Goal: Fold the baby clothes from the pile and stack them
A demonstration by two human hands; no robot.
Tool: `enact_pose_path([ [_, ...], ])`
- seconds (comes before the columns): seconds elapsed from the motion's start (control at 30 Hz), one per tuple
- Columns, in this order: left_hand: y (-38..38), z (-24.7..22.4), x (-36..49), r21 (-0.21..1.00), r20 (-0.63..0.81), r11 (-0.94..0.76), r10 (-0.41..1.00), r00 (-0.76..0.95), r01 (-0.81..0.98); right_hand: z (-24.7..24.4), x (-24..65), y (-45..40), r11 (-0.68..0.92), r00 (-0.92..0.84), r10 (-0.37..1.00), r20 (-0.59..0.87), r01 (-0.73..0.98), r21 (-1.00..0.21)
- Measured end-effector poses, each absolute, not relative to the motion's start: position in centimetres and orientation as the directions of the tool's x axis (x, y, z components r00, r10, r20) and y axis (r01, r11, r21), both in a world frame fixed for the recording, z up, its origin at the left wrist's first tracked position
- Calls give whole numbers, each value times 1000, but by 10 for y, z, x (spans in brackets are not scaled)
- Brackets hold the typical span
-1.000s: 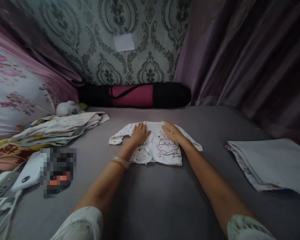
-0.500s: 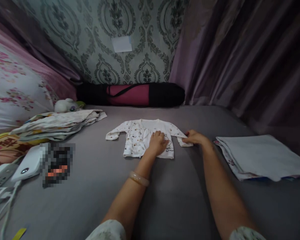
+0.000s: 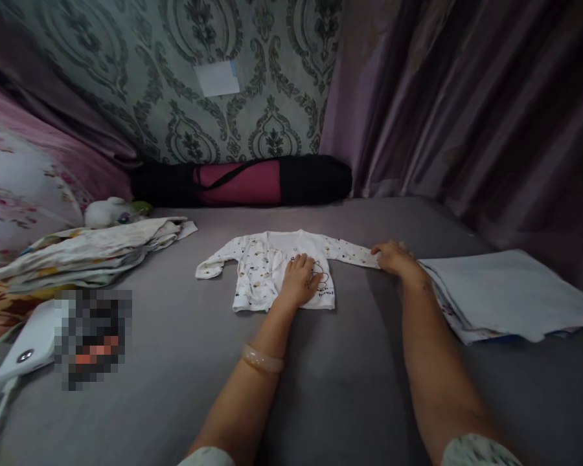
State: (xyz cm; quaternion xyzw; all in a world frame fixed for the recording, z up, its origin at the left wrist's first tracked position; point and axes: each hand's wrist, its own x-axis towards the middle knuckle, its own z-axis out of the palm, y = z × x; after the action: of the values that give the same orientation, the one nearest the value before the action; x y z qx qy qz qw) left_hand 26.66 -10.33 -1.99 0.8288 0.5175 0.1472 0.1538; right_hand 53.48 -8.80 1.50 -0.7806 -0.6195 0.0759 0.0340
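Shirt [image 3: 258, 275], small, white and printed, lies near the middle of the frame on the grey bed [image 3: 350, 369], neck edge toward the top of the frame. I have the left hand [image 3: 302, 279] open and palm-down on its front, fingers a little apart, partly covering the line drawing. I have the right hand [image 3: 397, 260] right of centre, over the cuff end of the right-side sleeve [image 3: 350, 251]; whether its fingers pinch the fabric I cannot tell, since the hand hides the cuff.

Progress, as I read it: body spread out, no fold across it, hem nearly level; right-side sleeve extended in an almost straight line. Less complete: left-side sleeve [image 3: 218, 259], at centre-left, slopes downward with a bend toward its cuff, and neither hand touches it. I also note ripples in the patterned front panel.

Nearby: stacked clothes [image 3: 102, 249] at the left of the frame, loosely layered; folded pale cloth [image 3: 510, 291] at the right, just beyond the right hand. I log both as apart from the shirt.
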Motion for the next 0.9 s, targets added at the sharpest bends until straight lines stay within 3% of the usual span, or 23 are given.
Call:
enact_pose_path([
  [0.1, -103, -19, 264, 412, 102, -418, 904, 415, 810, 10, 538, -83, -383, 367, 923, -111, 891, -242],
  [0.2, -101, -18, 262, 418, 149, -429, 902, 405, 801, 6, 531, -81, -473, 467, 880, -84, 851, -227],
  [0.43, -100, -18, 260, 432, 164, -412, 911, 379, 802, -4, 529, -82, -429, 441, 897, -29, 854, -293],
  [0.63, -98, -19, 256, 463, 204, -446, 894, 398, 766, -2, 518, -90, -450, 483, 869, 102, 860, -241],
  [0.77, -98, -16, 253, 485, 202, -462, 885, 419, 743, 1, 478, -81, -162, 214, 939, 271, 966, -201],
  [0.9, -100, -8, 250, 557, 200, -477, 871, 448, 680, -7, 432, -67, 109, -79, 985, 154, 974, -199],
])
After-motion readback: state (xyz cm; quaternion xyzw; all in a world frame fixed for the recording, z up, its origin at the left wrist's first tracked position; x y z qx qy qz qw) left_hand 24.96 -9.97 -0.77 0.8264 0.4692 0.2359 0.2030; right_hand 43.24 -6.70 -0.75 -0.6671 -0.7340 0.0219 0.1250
